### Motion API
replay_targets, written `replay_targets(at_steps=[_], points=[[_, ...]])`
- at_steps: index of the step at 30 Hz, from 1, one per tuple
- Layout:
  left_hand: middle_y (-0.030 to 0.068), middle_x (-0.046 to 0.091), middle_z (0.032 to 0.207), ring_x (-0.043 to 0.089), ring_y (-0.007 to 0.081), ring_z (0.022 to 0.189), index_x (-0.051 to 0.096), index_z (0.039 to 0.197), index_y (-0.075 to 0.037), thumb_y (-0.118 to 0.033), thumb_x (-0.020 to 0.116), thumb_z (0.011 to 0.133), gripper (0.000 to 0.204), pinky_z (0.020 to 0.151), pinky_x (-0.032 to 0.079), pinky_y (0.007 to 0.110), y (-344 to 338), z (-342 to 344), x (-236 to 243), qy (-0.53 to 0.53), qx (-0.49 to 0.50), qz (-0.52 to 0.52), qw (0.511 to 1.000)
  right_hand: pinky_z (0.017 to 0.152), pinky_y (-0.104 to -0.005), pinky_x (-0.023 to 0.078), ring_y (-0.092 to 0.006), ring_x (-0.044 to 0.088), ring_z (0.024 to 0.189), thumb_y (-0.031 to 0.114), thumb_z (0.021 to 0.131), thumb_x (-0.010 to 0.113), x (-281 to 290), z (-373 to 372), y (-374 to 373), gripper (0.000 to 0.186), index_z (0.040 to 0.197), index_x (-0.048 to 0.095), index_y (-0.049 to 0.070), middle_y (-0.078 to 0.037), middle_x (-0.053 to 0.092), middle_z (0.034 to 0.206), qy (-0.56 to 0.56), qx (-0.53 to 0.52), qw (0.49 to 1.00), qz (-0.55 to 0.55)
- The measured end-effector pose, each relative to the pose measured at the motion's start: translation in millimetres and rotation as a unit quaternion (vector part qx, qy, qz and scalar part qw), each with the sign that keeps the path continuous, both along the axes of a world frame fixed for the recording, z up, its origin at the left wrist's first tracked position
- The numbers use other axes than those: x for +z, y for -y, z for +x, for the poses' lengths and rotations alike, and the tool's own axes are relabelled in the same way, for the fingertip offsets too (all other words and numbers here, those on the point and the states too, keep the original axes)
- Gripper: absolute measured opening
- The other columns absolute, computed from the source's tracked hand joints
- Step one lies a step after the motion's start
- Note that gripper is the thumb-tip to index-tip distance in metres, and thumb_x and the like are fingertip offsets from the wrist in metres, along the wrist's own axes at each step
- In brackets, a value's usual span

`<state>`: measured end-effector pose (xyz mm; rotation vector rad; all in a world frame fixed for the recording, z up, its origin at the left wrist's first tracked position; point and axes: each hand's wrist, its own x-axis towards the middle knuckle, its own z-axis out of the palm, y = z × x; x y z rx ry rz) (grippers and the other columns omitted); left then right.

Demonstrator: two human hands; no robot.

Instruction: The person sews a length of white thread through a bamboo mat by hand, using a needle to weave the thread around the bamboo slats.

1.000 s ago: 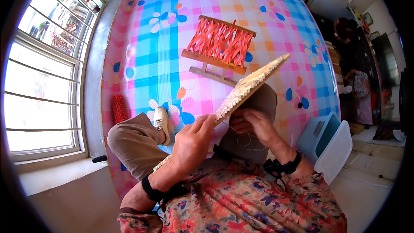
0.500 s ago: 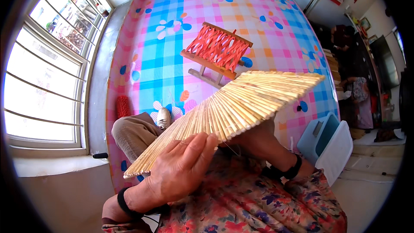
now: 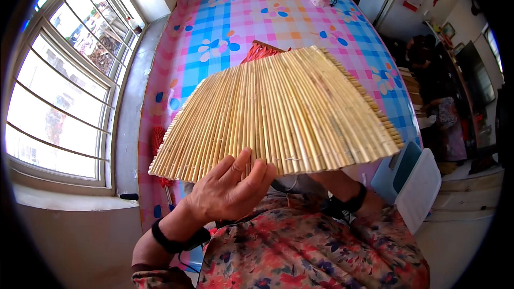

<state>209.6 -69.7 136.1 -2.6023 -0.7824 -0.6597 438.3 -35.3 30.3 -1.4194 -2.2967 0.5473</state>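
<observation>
A stiff mat of pale yellow reed stalks (image 3: 278, 107), laid side by side and tied with thread, spreads in front of me at a tilt. My left hand (image 3: 227, 187) grips its near edge, fingers lying over the top of the stalks and the thumb out of sight beneath. A short thread shows on the stalks just right of those fingers. My right forearm (image 3: 342, 190), with a black band at the wrist, reaches under the mat; the right hand itself is hidden there, so its fingers cannot be seen.
Behind the mat, red strips (image 3: 259, 52) on a wooden frame show partly. A checked, flowered sheet (image 3: 214, 21) covers the broad surface ahead. A red bristly thing (image 3: 158, 142) lies left, beside the barred window (image 3: 64, 96). A blue-and-white bin (image 3: 415, 192) stands right; people sit beyond.
The mat has swung from a steep slant to a broader, more face-on view and now covers most of the red-strip frame. My left hand still holds its near edge.
</observation>
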Motion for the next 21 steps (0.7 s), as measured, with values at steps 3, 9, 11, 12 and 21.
replay_targets(at_steps=[3, 9, 11, 12, 21], points=[[0.0106, 0.051, 0.103, 0.057, 0.0276, 0.095, 0.063, 0.101, 0.0, -0.011, 0.062, 0.074, 0.029, 0.069, 0.049, 0.032, -7.2, -4.1, -23.7, 0.009, 0.004, -0.024, 1.0, 0.093, -0.0478, 0.037, -0.0376, 0.049, 0.106, 0.016, 0.082, 0.055, -13.8, -9.8, 1.4, 0.038, 0.117, 0.052, 0.001, -0.019, 0.053, 0.115, 0.037, -0.02, 0.999, -0.023], [0.0109, 0.055, 0.101, 0.059, 0.0278, 0.097, 0.061, 0.102, 0.0, -0.01, 0.064, 0.078, 0.026, 0.073, 0.051, 0.035, -13.1, -4.1, -33.2, 0.037, 0.014, -0.065, 0.997, 0.093, -0.0462, 0.038, -0.0352, 0.05, 0.107, 0.018, 0.085, 0.053, -85.8, -5.7, 7.8, 0.037, 0.119, 0.052, 0.003, -0.017, 0.054, 0.116, -0.203, -0.02, 0.976, -0.081], [0.0106, 0.054, 0.1, 0.06, 0.0272, 0.095, 0.061, 0.101, 0.0, -0.008, 0.064, 0.078, 0.024, 0.071, 0.051, 0.034, -9.4, -3.3, -34.8, 0.055, 0.029, -0.062, 0.996, 0.094, -0.0425, 0.039, -0.0306, 0.05, 0.108, 0.02, 0.088, 0.052, -72.8, 2.5, 7.9, 0.037, 0.121, 0.052, 0.003, -0.014, 0.054, 0.117, -0.037, 0.028, 0.998, 0.039], [0.0105, 0.054, 0.099, 0.06, 0.0268, 0.094, 0.061, 0.1, -0.001, -0.008, 0.065, 0.078, 0.024, 0.07, 0.051, 0.034, -7.0, -3.4, -36.7, 0.064, 0.037, -0.064, 0.995, 0.094, -0.036, 0.042, -0.0216, 0.052, 0.11, 0.025, 0.094, 0.049, -55.8, 9.2, 10.0, 0.034, 0.121, 0.052, 0.004, -0.009, 0.054, 0.119, 0.128, 0.072, 0.976, 0.159], [0.0109, 0.053, 0.099, 0.06, 0.0278, 0.091, 0.061, 0.096, -0.003, -0.008, 0.06, 0.079, 0.018, 0.065, 0.05, 0.033, -10.7, -3.7, -34.0, 0.04, 0.032, -0.065, 0.997, 0.084, -0.036, 0.046, -0.0234, 0.059, 0.096, 0.02, 0.082, 0.066, 12.1, -7.1, 23.1, 0.03, 0.108, 0.061, 0.006, -0.009, 0.063, 0.102, -0.292, -0.013, 0.876, -0.384]])
